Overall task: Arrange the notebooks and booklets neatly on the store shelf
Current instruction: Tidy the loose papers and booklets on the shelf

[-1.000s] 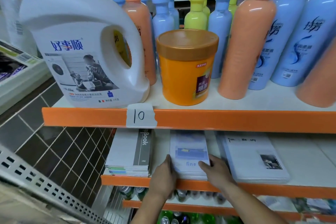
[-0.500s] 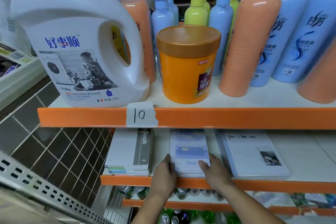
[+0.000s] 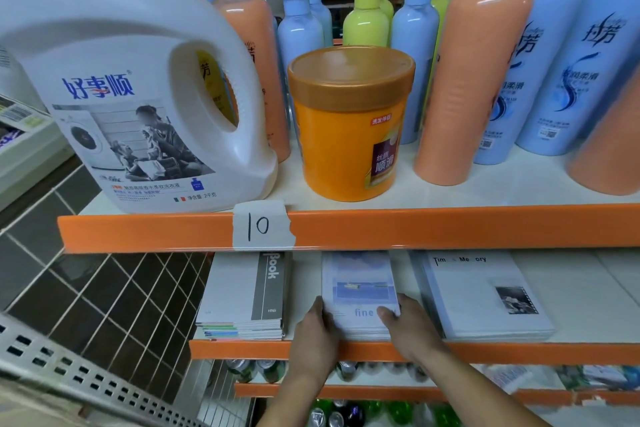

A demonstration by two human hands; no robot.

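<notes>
- Above the hands, the upper shelf lip [image 3: 450,225] hides the stacks' far ends; a detergent jug [image 3: 121,80], an orange tub [image 3: 349,125] and shampoo bottles [image 3: 481,73] stand on it.
- A notebook stack [image 3: 242,295] lies left of the left hand [image 3: 317,333], and a grey booklet stack [image 3: 481,295] right of the right hand [image 3: 408,326].
- The blue booklet stack [image 3: 358,288] lies flat between the hands on the lower shelf [image 3: 519,352], its long axis running away from the person.
- Both hands grip its near corners, the right thumb on the cover.
- Legible: "fine", "Book", "Tim…Me…ory", and "10" on a tape tag [image 3: 261,225].

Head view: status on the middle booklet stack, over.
Left grip and right grip hold the "fine" booklet stack by its sides. Stack flat on lower shelf, apart from Book notebooks and Time Memory booklets. Nothing in the way.
</notes>
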